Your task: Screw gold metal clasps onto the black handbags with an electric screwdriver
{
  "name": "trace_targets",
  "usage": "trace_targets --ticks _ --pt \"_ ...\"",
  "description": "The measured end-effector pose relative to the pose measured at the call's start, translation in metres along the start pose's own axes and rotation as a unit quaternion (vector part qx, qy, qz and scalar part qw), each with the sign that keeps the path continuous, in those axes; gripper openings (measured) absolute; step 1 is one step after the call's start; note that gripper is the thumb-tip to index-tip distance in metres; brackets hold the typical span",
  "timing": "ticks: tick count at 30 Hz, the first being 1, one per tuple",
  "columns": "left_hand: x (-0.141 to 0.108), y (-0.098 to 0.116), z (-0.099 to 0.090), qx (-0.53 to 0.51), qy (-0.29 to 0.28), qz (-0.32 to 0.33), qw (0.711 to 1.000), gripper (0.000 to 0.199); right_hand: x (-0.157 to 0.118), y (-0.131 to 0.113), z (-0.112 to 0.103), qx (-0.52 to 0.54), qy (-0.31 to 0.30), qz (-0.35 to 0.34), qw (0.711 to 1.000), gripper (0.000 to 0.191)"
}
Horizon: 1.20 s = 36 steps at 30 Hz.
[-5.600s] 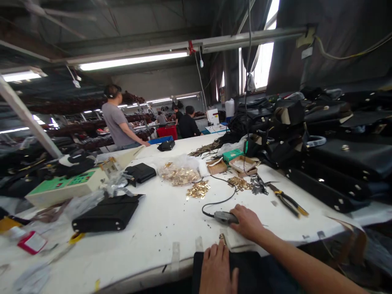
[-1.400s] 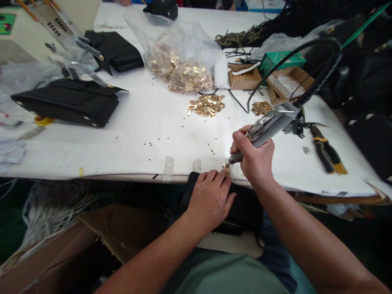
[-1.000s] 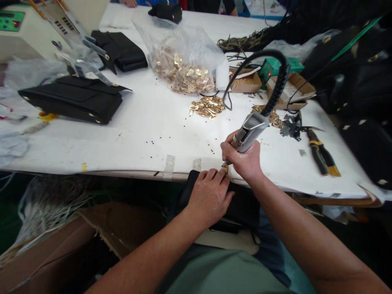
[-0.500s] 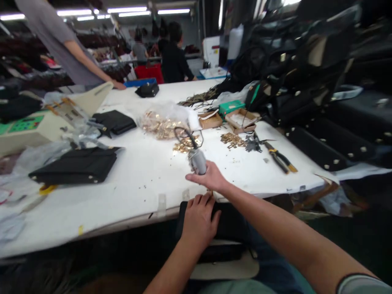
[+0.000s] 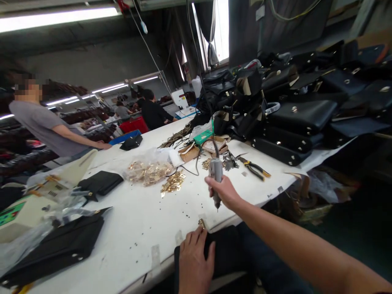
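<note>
My right hand (image 5: pixel 223 192) is raised above the white table, shut around a grey handheld electric screwdriver (image 5: pixel 216 179). The tool's bit points down and touches nothing, and a dark cable rises from its top. My left hand (image 5: pixel 194 261) lies flat on a black leather bag (image 5: pixel 225 245) in my lap, fingers apart. A small gold metal fitting (image 5: pixel 201 223) sits at the bag's upper edge, just beyond my left fingertips.
Gold fittings fill a plastic bag (image 5: pixel 147 172) on the white table (image 5: pixel 131 228), with a loose pile (image 5: pixel 173 181) beside it. Yellow-handled pliers (image 5: pixel 254 168) lie right. Black bags (image 5: pixel 294 118) are stacked beyond the table. A co-worker (image 5: pixel 45 130) rests a hand on the far end.
My right hand has lifted the screwdriver away from the gold fitting and up over the table. My left hand stays on the bag, and the view has swung left.
</note>
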<state>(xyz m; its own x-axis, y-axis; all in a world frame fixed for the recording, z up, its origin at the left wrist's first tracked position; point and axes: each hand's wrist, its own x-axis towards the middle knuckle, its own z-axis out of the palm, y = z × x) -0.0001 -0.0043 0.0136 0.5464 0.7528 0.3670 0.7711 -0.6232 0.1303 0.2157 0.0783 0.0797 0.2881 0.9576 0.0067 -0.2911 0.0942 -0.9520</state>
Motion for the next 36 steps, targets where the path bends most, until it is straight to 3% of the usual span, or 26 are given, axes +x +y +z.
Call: trace_targets --ticks 5,10,22,29,36 --pt "-0.001 0.000 0.003 0.003 0.005 0.011 1.000 0.031 0.037 -0.003 -0.061 0.053 0.195 -0.049 0.978 0.050" --pt "0.000 0.003 0.002 -0.002 -0.001 0.004 1.000 0.031 0.068 0.005 -0.078 0.039 0.263 -0.068 0.962 0.052" --pt "0.000 0.003 0.004 -0.013 -0.013 -0.007 1.000 0.034 0.117 0.029 -0.070 0.008 0.276 -0.085 0.957 0.049" --pt "0.001 0.004 0.003 -0.029 -0.015 -0.014 0.999 0.035 0.117 0.033 -0.069 0.022 0.270 -0.093 0.958 0.047" --pt "0.005 0.008 -0.002 -0.053 -0.025 -0.040 0.998 0.032 0.093 0.006 -0.046 0.048 0.206 -0.121 0.970 0.047"
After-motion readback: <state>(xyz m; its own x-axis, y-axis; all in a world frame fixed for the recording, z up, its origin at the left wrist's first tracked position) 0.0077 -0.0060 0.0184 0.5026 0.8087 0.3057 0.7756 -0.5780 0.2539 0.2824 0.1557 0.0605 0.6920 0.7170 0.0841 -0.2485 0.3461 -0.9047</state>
